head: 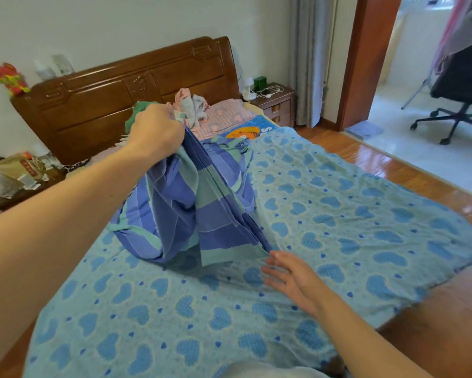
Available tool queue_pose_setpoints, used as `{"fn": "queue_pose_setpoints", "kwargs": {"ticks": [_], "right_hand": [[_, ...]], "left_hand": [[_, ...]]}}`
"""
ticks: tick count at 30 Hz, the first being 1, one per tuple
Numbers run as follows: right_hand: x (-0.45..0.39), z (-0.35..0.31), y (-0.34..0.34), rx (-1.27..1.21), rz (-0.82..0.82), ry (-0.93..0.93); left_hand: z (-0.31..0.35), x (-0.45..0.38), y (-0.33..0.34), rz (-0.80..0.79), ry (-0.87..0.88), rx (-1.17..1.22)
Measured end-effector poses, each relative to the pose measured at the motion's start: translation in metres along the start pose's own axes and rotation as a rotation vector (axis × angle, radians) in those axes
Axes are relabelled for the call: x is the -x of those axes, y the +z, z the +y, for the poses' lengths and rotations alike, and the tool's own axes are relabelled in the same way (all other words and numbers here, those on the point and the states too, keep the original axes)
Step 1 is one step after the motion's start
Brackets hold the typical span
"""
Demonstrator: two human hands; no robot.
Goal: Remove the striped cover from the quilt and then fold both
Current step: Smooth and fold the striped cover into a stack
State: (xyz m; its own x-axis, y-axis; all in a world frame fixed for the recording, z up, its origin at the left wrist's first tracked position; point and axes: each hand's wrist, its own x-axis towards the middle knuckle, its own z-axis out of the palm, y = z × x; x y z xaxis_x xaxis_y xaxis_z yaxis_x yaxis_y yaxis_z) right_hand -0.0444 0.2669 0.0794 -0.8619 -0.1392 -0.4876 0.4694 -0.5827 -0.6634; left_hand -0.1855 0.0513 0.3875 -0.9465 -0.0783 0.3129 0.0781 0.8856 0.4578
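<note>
My left hand (155,129) clenches the bunched top of the striped cover (191,208), which hangs in soft folds down the frame's centre onto the heart-printed quilt (338,227). My right hand (292,279) hovers open, lower right.

The quilt (297,214) lies spread on the bed. The cover (191,203) sits on it in the middle, held up by the left hand (155,129). The right hand (292,276) is just below the cover. The headboard (125,88) stands behind, upper left. The chair (464,85) is upper right.
</note>
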Motion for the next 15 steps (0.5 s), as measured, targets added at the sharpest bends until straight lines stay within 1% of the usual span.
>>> {"fn": "queue_pose_setpoints", "kwargs": {"ticks": [1,3,4,5,6,8,10,12,15], "right_hand": [[-0.003,-0.001,0.004,0.068,0.041,-0.010],[-0.011,-0.007,0.011,0.340,0.192,-0.036],[-0.014,-0.013,0.013,0.458,0.283,-0.068],[-0.019,-0.020,0.013,0.529,0.329,-0.114],[-0.024,-0.030,0.012,0.565,0.319,-0.158],[-0.036,-0.050,0.011,0.599,0.165,-0.190],[-0.044,-0.071,0.016,0.678,0.033,-0.164],[-0.046,-0.085,0.026,0.809,-0.002,-0.164],[-0.047,-0.088,0.037,1.045,-0.025,-0.212]], "left_hand": [[0.001,0.001,0.000,0.001,0.007,0.003],[0.002,0.001,-0.001,0.005,0.017,0.010],[0.002,0.001,-0.002,0.004,0.023,0.013],[0.001,0.002,-0.002,0.003,0.027,0.016],[0.000,0.002,-0.003,0.003,0.033,0.015],[-0.003,0.003,-0.004,-0.004,0.045,0.003],[-0.006,0.005,-0.006,-0.019,0.056,-0.010],[-0.010,0.006,-0.009,-0.019,0.057,-0.019],[-0.018,0.005,-0.011,-0.008,0.070,-0.023]]}}
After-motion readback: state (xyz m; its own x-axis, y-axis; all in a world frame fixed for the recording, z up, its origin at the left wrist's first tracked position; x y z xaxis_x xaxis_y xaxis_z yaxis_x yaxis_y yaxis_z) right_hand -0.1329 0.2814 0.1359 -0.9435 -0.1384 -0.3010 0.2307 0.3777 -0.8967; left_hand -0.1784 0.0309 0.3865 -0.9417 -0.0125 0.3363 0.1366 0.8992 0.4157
